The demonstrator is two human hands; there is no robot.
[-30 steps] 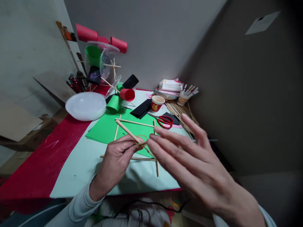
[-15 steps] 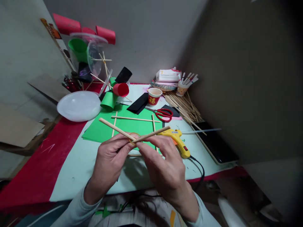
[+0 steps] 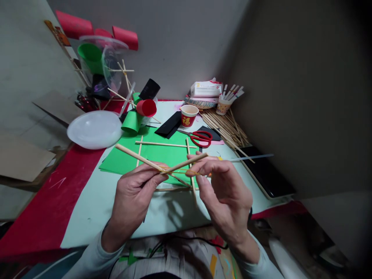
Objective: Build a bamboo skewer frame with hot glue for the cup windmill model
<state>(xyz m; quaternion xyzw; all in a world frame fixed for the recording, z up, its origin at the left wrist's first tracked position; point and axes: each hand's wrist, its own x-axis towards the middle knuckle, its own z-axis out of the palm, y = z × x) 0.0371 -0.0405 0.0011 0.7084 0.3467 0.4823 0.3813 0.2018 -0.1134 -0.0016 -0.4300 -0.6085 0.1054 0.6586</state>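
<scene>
My left hand (image 3: pixel 132 195) pinches two crossed wooden sticks (image 3: pixel 136 156) where they meet, above the green paper (image 3: pixel 162 153). A thin yellow rubber band (image 3: pixel 180 171) runs from that crossing to my right hand (image 3: pixel 223 190), which pinches and stretches it to the right. One stick points up-left, the other rises to the right over my right fingers. A square frame of sticks (image 3: pixel 162 145) lies flat on the green paper beneath both hands.
Red-handled scissors (image 3: pixel 200 138), a red paper cup (image 3: pixel 188 115) and a heap of sticks (image 3: pixel 226 128) lie behind. A white bowl (image 3: pixel 94 129) and a stack of cups and paper rolls (image 3: pixel 104 66) stand at the left. A dark tablet (image 3: pixel 267 170) lies at the right edge.
My right hand, spread open a second ago, closed in on the stick crossing, then pulled the rubber band out to the right. It now hides the yellow glue gun.
</scene>
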